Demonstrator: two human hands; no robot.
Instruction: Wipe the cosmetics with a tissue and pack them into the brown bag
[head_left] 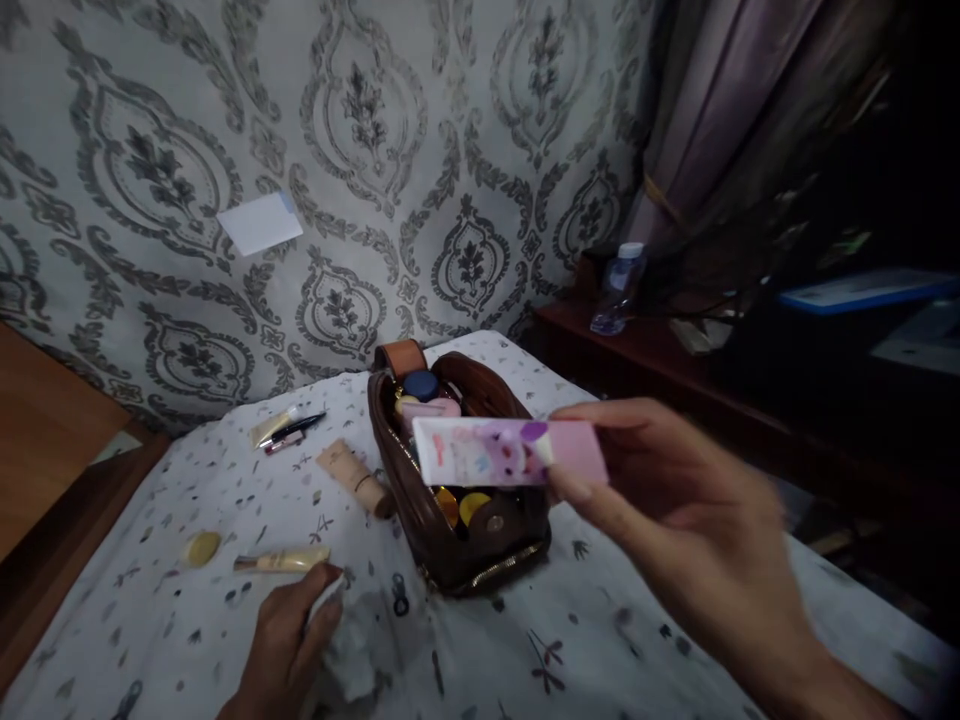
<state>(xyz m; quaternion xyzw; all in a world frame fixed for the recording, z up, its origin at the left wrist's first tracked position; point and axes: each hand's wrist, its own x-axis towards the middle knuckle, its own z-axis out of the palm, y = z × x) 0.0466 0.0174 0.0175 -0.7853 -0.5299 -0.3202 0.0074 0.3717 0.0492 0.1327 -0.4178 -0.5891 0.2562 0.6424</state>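
Between the fingertips and thumb of my right hand (690,510) is a pink and white squeeze tube (480,450) with cartoon print. It hovers sideways over the mouth of a brown handbag (401,500). The bag is unzipped and packed with small items, among them a round dark blue lid (421,385) and a yellow round item (474,508). Low on the left, my left hand (289,635) is closed on a crumpled white tissue (349,650), near the bed. Just beyond it lies a slim cream-coloured tube (281,560). A beige tube (354,478) rests beside the bag.
The printed bed sheet (600,640) carries a round yellowish item (201,548) and, farther back, a black pen-like stick (296,428) with small cosmetics. A clear bottle (619,290) stands on a dark red ledge (570,330) at right. Patterned wallpaper (360,110) rises behind.
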